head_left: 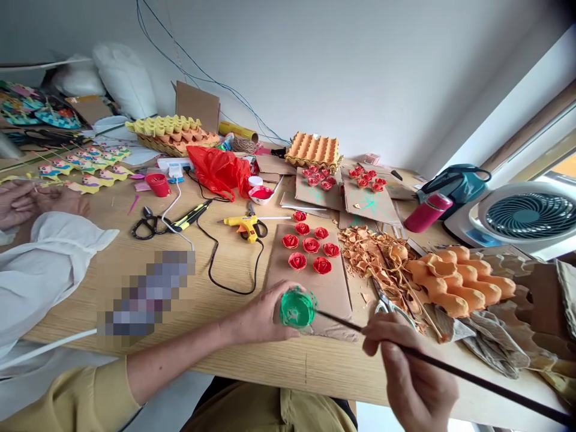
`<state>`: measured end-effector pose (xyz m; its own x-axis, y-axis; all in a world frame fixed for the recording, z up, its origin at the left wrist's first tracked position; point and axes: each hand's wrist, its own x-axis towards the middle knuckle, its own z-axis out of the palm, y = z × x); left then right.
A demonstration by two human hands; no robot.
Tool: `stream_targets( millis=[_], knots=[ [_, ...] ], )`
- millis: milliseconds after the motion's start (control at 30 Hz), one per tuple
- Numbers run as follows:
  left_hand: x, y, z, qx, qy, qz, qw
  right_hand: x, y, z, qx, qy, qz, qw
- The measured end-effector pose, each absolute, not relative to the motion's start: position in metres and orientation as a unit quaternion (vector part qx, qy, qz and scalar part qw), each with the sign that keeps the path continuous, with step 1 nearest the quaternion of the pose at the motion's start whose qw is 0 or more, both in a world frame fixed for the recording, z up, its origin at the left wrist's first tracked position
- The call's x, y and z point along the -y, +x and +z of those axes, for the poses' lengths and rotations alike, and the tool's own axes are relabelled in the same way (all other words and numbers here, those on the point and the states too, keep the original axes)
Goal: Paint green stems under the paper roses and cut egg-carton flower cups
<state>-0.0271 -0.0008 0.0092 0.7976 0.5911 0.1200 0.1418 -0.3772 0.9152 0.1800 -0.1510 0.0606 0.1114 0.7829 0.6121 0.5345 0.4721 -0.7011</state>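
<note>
My left hand [265, 312] wraps round a small cup of green paint [297, 308] and tilts its mouth towards me near the table's front edge. My right hand [409, 366] grips a long dark-handled paintbrush [477, 376], whose tip reaches the rim of the cup; the bristles are hard to make out. Just beyond the cup, several red paper roses [310, 245] stand on a piece of cardboard [275, 264]. More red roses [366, 178] sit further back on other cardboard sheets [382, 207] marked with green paint.
A yellow glue gun [243, 227] with a black cord, scissors [146, 225] and a bowl of red paint [261, 193] lie left of centre. Carton scraps [366, 252], orange egg trays [463, 279], a pink bottle [427, 213] and a fan [517, 213] are rightward. Another person's hands [42, 201] work far left.
</note>
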Motion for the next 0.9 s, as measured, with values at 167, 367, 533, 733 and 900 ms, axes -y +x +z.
stream_targets(
  millis=[167, 367, 533, 733, 900],
  knots=[
    [-0.045, -0.025, 0.030, -0.255, 0.803, 0.318, 0.434, 0.127, 0.191, 0.053, 0.589, -0.551, 0.018, 0.590],
    [-0.074, -0.021, 0.006, -0.322, 0.740, 0.451, 0.381, 0.085, 0.195, 0.038, 0.654, -0.579, -0.043, 0.484],
    [-0.070, -0.029, -0.011, -0.333, 0.754, 0.447, 0.348, 0.067, 0.195, 0.027, 0.708, -0.575, -0.046, 0.408],
    [-0.069, -0.031, -0.011, -0.330, 0.767, 0.440, 0.331, 0.059, 0.195, 0.014, 0.735, -0.561, -0.042, 0.379],
    [-0.068, -0.031, -0.013, -0.332, 0.770, 0.436, 0.326, 0.055, 0.194, 0.010, 0.737, -0.574, -0.020, 0.357]
  ],
)
